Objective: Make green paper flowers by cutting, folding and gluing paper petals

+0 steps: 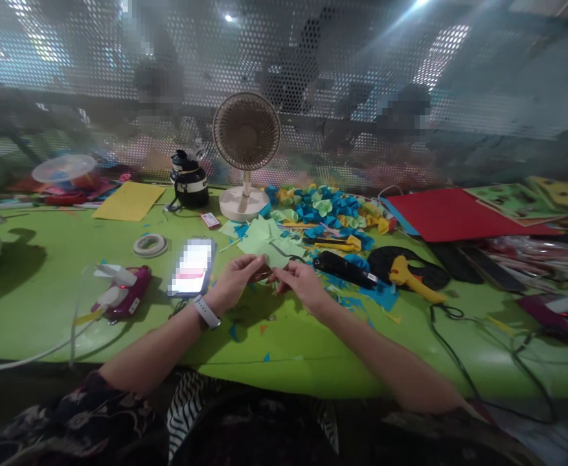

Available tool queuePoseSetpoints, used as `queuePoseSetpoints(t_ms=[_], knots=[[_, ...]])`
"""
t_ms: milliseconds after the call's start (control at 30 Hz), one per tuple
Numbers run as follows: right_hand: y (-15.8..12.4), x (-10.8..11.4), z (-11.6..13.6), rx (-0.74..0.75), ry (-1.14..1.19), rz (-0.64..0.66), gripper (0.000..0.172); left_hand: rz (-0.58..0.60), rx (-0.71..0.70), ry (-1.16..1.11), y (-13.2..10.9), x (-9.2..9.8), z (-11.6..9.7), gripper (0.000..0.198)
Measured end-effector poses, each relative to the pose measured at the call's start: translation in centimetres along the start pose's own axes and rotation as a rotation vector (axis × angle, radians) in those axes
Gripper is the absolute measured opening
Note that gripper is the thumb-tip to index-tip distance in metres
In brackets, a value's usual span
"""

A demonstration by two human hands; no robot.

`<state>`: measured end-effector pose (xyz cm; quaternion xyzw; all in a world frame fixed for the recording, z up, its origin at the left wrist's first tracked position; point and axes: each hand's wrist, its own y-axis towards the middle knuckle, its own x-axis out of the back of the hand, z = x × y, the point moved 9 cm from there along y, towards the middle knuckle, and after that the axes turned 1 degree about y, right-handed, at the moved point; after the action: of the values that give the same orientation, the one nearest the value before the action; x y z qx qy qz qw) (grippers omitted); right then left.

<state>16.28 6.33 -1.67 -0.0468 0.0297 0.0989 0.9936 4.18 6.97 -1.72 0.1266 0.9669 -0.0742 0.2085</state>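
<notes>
My left hand and my right hand meet over the green table, both pinched on a small dark brownish piece held between their fingertips. What the piece is I cannot make out. A white watch sits on my left wrist. Just behind my hands lie pale green paper cutouts. A phone with a lit screen lies to the left of my left hand.
A small fan stands at the back beside a black bottle. Folded blue, green and yellow paper pieces, a yellow glue gun, a black tool, tape roll, red sheet, yellow sheet.
</notes>
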Motion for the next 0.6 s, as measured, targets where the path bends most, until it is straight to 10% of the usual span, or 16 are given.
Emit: queuePoseSetpoints(t_ms=[233, 367, 600], knots=[[0.0, 0.2, 0.4, 0.069, -0.142, 0.059, 0.025, -0.141, -0.077, -0.093, 0.2, 2.1, -2.0, 0.035], [-0.9, 2.1, 4.3, 0.448, -0.39, -0.08, 0.023, -0.039, 0.048, -0.055, 0.1, 1.7, -1.7, 0.032], [-3.7, -0.5, 6.5, 0.943, -0.754, 0.084, 0.026, 0.038, 0.144, 0.019, 0.2, 1.1, -0.6, 0.035]])
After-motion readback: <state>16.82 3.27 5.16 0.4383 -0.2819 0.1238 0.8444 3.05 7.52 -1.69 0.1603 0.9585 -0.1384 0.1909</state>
